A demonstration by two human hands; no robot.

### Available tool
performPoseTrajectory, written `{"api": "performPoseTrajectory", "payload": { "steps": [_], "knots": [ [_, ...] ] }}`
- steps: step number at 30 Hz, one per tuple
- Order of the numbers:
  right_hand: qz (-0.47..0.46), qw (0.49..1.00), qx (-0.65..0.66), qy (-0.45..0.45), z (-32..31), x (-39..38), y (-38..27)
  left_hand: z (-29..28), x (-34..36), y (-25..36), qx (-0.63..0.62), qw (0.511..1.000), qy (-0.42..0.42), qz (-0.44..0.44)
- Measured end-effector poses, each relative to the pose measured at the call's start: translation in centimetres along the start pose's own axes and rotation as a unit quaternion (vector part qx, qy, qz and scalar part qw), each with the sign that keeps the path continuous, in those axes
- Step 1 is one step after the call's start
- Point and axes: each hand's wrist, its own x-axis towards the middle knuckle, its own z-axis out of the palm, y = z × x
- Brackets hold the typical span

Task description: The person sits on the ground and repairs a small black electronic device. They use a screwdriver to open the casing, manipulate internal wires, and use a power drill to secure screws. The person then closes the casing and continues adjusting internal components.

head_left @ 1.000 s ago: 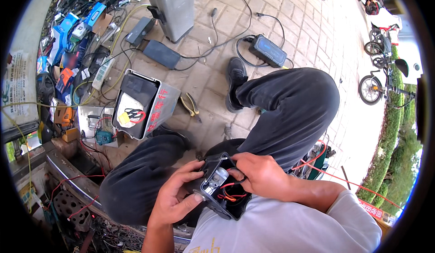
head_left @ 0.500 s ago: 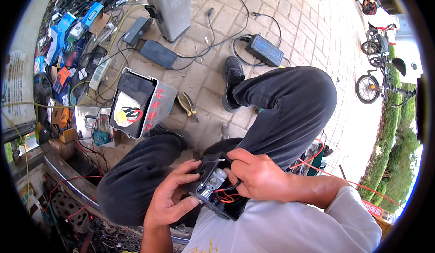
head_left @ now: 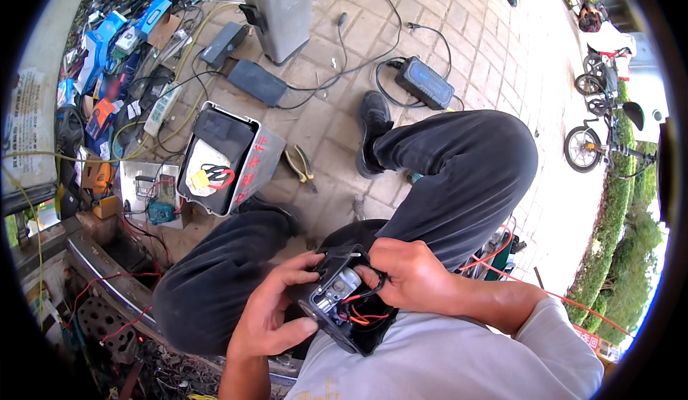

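My left hand grips the left side of an opened black plastic housing above my lap, fingers over its upper edge and thumb along its lower side. A silvery metal part, perhaps a lock, sits inside it. Red and orange wires lie loose below that part. On the other side my right hand is closed, with a black cable between its thumb and fingers at the housing's rim. The fingertips of the right hand are partly hidden.
Yellow-handled pliers lie on the paving beyond my knees. Left of them stands a silver battery case with its top end open. Black power adapters and a tall silver case are farther off. Boxes and cables crowd the left.
My right hand has shifted slightly right and down with the black cable. More of the red and orange wires shows inside the housing. My left hand keeps its grip.
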Motion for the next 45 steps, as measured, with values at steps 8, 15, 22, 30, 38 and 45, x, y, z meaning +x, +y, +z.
{"api": "performPoseTrajectory", "payload": {
  "steps": [8,15,22,30,38,45],
  "knots": [
    [-0.114,0.992,-0.056,0.025,0.4,-0.1,-1.2,2.7,1.8,6.3,0.513,0.856,-0.063,0.003],
    [-0.089,0.995,-0.024,0.030,0.0,-0.9,-0.3,3.4,2.0,3.8,0.480,0.875,-0.028,0.060],
    [-0.090,0.995,-0.019,0.033,1.0,-1.6,0.1,3.1,1.3,2.6,0.453,0.891,0.008,0.016],
    [-0.106,0.994,-0.005,0.027,0.5,-1.3,-0.1,2.1,0.4,2.2,0.419,0.907,-0.006,0.036],
    [-0.142,0.989,-0.045,0.011,0.4,0.1,-1.3,1.8,-0.1,2.3,0.398,0.916,0.016,0.041],
    [-0.153,0.986,-0.056,0.041,1.1,0.3,-0.8,3.1,1.5,4.7,0.608,0.791,0.015,0.065]
  ]
}}
